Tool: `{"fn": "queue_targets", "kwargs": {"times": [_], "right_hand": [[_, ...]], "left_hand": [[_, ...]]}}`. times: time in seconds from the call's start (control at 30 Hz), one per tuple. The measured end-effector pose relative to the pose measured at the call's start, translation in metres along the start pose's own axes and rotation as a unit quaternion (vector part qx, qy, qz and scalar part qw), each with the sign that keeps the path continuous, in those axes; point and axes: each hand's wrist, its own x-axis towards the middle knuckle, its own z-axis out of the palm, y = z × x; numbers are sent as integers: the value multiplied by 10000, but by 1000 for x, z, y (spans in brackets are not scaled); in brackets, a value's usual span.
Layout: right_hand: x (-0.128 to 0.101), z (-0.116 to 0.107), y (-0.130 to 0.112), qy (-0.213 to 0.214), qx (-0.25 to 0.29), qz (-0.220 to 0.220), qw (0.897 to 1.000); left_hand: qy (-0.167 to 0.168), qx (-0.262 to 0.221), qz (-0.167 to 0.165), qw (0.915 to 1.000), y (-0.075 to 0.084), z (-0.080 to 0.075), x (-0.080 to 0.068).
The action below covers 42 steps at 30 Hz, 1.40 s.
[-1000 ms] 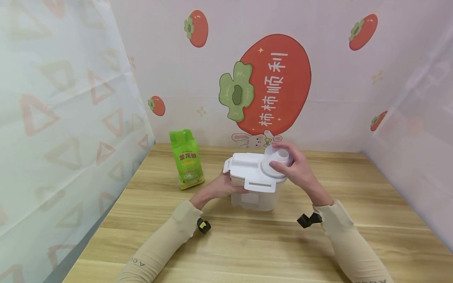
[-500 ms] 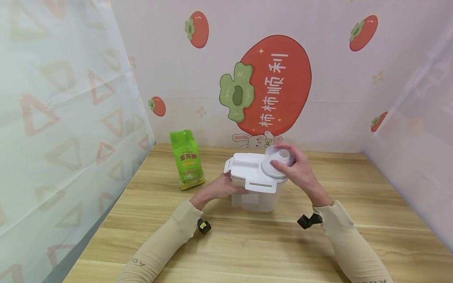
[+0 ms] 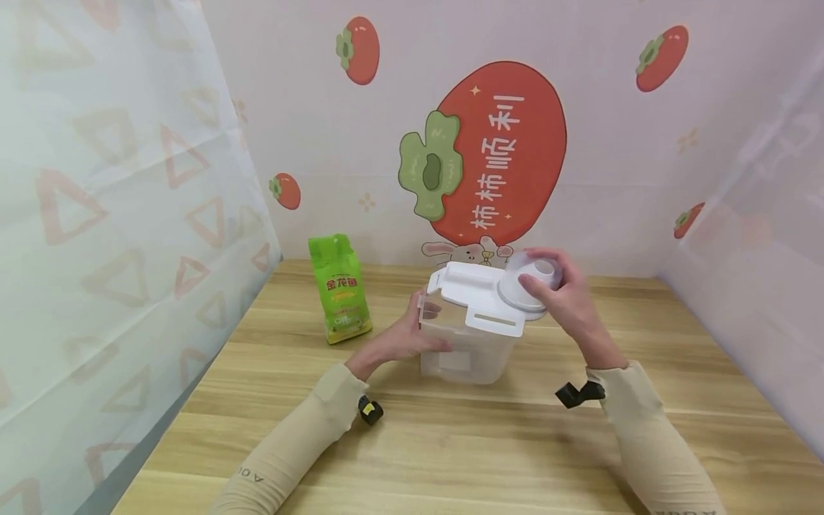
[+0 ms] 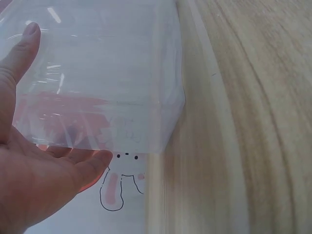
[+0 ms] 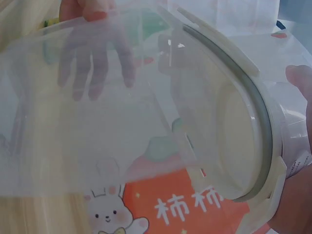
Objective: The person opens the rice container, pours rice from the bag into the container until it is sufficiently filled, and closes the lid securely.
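A clear plastic storage container (image 3: 479, 361) stands upright on the wooden table. My left hand (image 3: 408, 336) grips its left side, thumb in front and fingers behind, showing through the clear wall. Above it is the white lid (image 3: 473, 282), raised off the rim and shifted right, with its side clips swung outward. My right hand (image 3: 569, 297) holds the lid by the clear round cup (image 3: 543, 270) on its right end. In the right wrist view the lid's grey seal (image 5: 263, 112) is exposed along the underside edge.
A green bag (image 3: 341, 290) with red lettering stands at the left rear of the table (image 3: 450, 458). A printed cloth backdrop (image 3: 611, 157) rises behind the table's back edge, and cloth sides hang left and right.
My right hand has moved up and to the right, taking the lid off the container's rim. The left hand and the container have stayed in place.
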Motion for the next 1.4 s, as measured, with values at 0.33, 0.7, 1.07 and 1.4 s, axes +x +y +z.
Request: {"fn": "queue_targets", "kwargs": {"times": [0.33, 0.7, 1.07, 1.4], "right_hand": [[11, -32, 5, 671, -302, 166, 9971], [11, -58, 25, 1206, -359, 829, 9886], [2, -74, 51, 1436, -677, 1611, 9741], [-7, -86, 76, 1109, -979, 2240, 9633]], "left_hand": [[-56, 285, 159, 9995, 0, -1, 0], [-116, 460, 289, 9985, -1, -3, 2], [-108, 379, 181, 9991, -1, -2, -1], [-124, 303, 142, 9994, -3, -2, -1]]}}
